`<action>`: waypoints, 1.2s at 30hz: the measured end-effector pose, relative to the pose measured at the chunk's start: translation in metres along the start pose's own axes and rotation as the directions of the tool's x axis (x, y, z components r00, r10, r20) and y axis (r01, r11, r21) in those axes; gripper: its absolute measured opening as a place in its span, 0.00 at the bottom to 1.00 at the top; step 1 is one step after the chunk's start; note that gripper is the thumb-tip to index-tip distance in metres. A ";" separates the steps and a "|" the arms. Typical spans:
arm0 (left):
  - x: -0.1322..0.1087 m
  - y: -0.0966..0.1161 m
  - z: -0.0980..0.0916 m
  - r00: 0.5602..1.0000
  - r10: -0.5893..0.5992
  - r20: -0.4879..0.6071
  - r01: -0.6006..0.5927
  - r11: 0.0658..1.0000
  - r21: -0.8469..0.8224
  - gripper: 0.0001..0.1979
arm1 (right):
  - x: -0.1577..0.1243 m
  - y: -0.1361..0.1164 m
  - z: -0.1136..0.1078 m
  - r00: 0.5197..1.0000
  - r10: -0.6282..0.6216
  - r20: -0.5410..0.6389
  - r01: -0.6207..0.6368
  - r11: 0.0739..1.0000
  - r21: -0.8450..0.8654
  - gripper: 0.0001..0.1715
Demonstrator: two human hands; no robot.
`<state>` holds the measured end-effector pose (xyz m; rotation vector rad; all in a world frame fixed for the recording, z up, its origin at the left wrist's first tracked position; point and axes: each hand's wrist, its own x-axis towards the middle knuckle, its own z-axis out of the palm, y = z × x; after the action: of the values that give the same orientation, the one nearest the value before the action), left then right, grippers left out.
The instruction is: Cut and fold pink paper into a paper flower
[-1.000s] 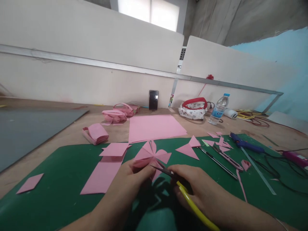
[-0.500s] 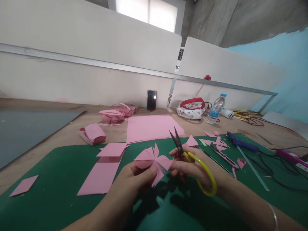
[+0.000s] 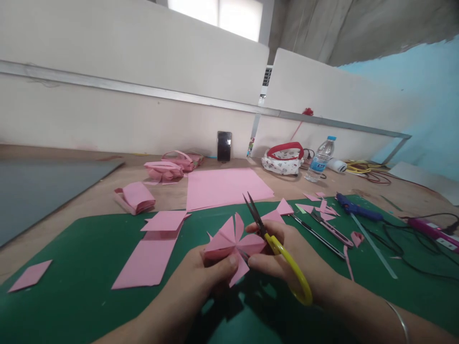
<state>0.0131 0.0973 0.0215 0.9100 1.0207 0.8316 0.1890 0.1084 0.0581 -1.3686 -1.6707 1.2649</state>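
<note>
Between thumb and fingers, my left hand (image 3: 215, 272) grips a pink paper flower (image 3: 225, 235) with several cut petals. My right hand (image 3: 276, 248) holds scissors (image 3: 274, 244) with yellow handles; their dark blades point up and away, nearly together. The right thumb and fingers also reach the flower's right petal, though whether they pinch it is partly hidden. Under both hands lies a green cutting mat (image 3: 82, 267). Left of them, a folded pink paper strip (image 3: 147, 260) rests on the mat, with a small pink paper square (image 3: 30, 276) farther left.
Pink sheets (image 3: 227, 186) lie behind the mat, near folded pink paper pieces (image 3: 134, 197). To the right are a pen (image 3: 317, 236), a cutter knife (image 3: 333, 228), paper scraps and a blue glue gun (image 3: 358, 209) with its cord. A water bottle (image 3: 321, 160), pouch (image 3: 283, 160) and phone (image 3: 224, 146) stand behind.
The flower has turned and tilted in my left hand. My right hand has shifted slightly left, and the scissor blades have come closer together.
</note>
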 end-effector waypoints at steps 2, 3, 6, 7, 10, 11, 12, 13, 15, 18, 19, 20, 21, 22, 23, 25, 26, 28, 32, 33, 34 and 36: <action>-0.001 -0.001 0.000 1.000 -0.021 0.019 0.021 0.999 -0.030 0.13 | 0.000 0.000 0.003 1.000 0.013 0.009 -0.013 1.000 0.003 0.24; -0.001 -0.001 0.001 0.999 -0.033 0.031 0.035 0.998 -0.053 0.12 | 0.000 0.000 0.004 1.000 0.018 0.008 -0.018 1.000 0.008 0.24; -0.003 0.002 0.002 0.996 -0.063 0.069 0.071 0.989 -0.128 0.11 | 0.000 0.000 0.005 0.999 0.030 0.012 -0.030 0.999 0.027 0.22; -0.003 0.004 0.003 0.994 -0.072 0.087 0.084 0.986 -0.144 0.11 | 0.000 0.001 0.005 0.999 0.028 0.014 -0.029 0.999 0.030 0.22; -0.005 0.008 0.005 0.986 -0.085 0.145 0.110 0.979 -0.169 0.09 | 0.000 0.002 0.006 1.000 0.004 0.027 -0.005 0.999 0.036 0.20; -0.005 0.008 0.005 0.984 -0.084 0.155 0.112 0.977 -0.181 0.09 | 0.000 0.002 0.005 0.999 -0.007 0.034 0.006 1.000 0.030 0.18; -0.005 0.008 0.006 0.986 -0.085 0.146 0.112 0.975 -0.190 0.09 | 0.000 0.002 0.005 0.999 -0.022 0.037 0.021 1.000 0.014 0.16; -0.005 0.008 0.005 0.989 -0.086 0.120 0.108 0.976 -0.191 0.09 | -0.001 0.002 0.004 0.998 -0.045 0.036 0.046 0.999 -0.015 0.14; -0.004 0.007 0.004 0.996 -0.088 0.028 0.091 0.978 -0.186 0.10 | -0.003 0.001 0.000 0.994 -0.107 0.002 0.107 0.989 -0.102 0.12; 0.000 0.008 -0.001 0.991 -0.037 -0.126 0.014 0.984 -0.179 0.10 | -0.008 0.001 -0.007 0.983 -0.183 -0.024 0.173 0.959 -0.226 0.15; 0.002 0.009 -0.003 0.987 -0.012 -0.159 -0.017 0.983 -0.181 0.10 | -0.010 0.001 -0.009 0.983 -0.181 0.008 0.177 0.951 -0.254 0.15; 0.003 0.010 -0.005 0.983 0.011 -0.184 -0.044 0.983 -0.180 0.11 | -0.011 0.001 -0.010 0.985 -0.161 0.058 0.171 0.946 -0.275 0.14; 0.004 0.010 -0.007 0.979 0.027 -0.200 -0.063 0.982 -0.177 0.11 | -0.012 0.001 -0.012 0.984 -0.132 0.116 0.160 0.944 -0.289 0.12; 0.004 0.011 -0.008 0.978 0.036 -0.207 -0.074 0.981 -0.178 0.11 | -0.012 0.001 -0.013 0.981 -0.102 0.167 0.149 0.943 -0.299 0.11; 0.004 0.012 -0.010 0.976 0.042 -0.212 -0.081 0.981 -0.177 0.11 | -0.011 0.002 -0.013 0.976 -0.079 0.205 0.139 0.944 -0.298 0.11; 0.004 0.013 -0.011 0.972 0.058 -0.227 -0.099 0.980 -0.171 0.12 | -0.009 0.003 -0.014 0.965 -0.042 0.259 0.115 0.954 -0.278 0.13; 0.003 0.014 -0.011 0.970 0.068 -0.233 -0.109 0.980 -0.167 0.12 | -0.008 0.004 -0.014 0.960 -0.030 0.278 0.107 0.958 -0.264 0.14; 0.001 0.015 -0.010 0.969 0.088 -0.229 -0.125 0.981 -0.149 0.13 | -0.006 0.005 -0.015 0.948 -0.006 0.318 0.093 0.961 -0.259 0.13; -0.001 0.016 -0.007 0.975 0.113 -0.189 -0.133 0.986 -0.099 0.14 | -0.005 0.006 -0.012 0.948 0.012 0.317 0.088 0.951 -0.297 0.13; -0.001 0.015 -0.007 0.976 0.115 -0.184 -0.133 0.987 -0.088 0.13 | -0.006 0.006 -0.011 0.953 0.019 0.303 0.079 0.949 -0.306 0.13; -0.001 0.014 -0.007 0.977 0.114 -0.182 -0.130 0.988 -0.079 0.13 | -0.006 0.006 -0.009 0.959 0.019 0.283 0.074 0.947 -0.314 0.13; 0.000 0.012 -0.006 0.979 0.107 -0.172 -0.118 0.991 -0.055 0.13 | -0.007 0.005 -0.004 0.971 0.004 0.238 0.077 0.942 -0.327 0.13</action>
<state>0.0054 0.1032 0.0305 0.8591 1.0892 1.0454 0.1963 0.1033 0.0553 -1.4119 -2.1454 1.1982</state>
